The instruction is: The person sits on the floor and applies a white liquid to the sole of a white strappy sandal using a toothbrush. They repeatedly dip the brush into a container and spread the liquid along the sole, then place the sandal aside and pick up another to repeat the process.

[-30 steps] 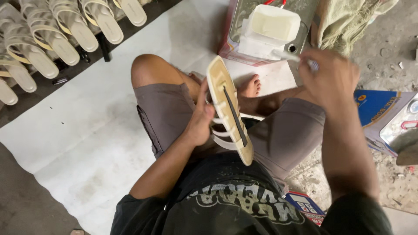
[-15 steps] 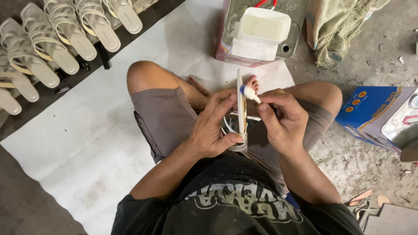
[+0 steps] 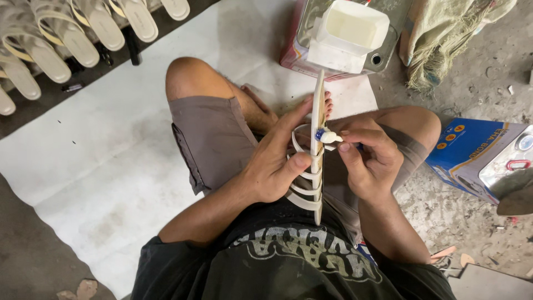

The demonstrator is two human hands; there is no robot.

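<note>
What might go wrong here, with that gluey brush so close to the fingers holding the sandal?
1. The brush in the right hand works right beside the left hand thumb, so glue may smear onto skin.
2. The sandal is held edge-up over bare legs; drips could land there.
3. The open white tub sits atop a tin near the foot and might get knocked.

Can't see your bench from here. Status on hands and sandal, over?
Left hand grips sandal, held on edge. Right hand presses brush to sole. Nothing in the way.
</note>
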